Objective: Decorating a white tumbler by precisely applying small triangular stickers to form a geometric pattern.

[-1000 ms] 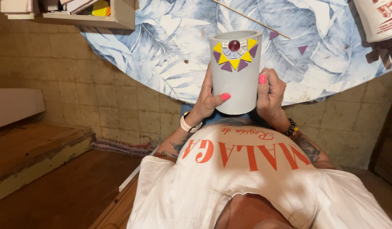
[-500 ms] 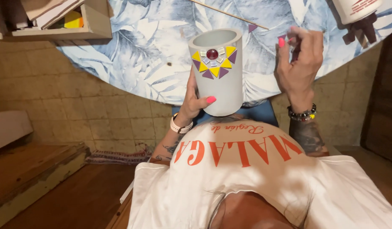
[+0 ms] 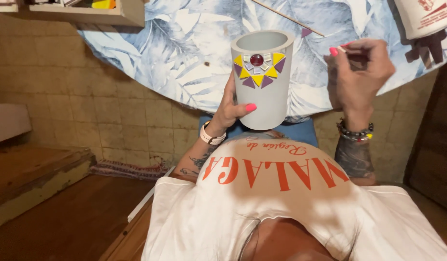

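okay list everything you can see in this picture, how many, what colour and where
Cup: one, grey, with a red bead ringed by yellow and purple triangles, held upright at centre.
Tablecloth: one, blue and white leaf print, across the top.
Stick: one, thin, pale, lying on the tablecloth.
Bottle: one, white with red print, top right.
Wooden tray: one, brown, top left, holding a yellow piece.
Rug: one, striped, on the floor at left.
Watch: one, pale, left wrist.
Bracelet: one, beaded, right wrist.
Left hand: grip on the cup.
Right hand: raised beside the cup, fingertips pinched; what they hold is too small to tell.
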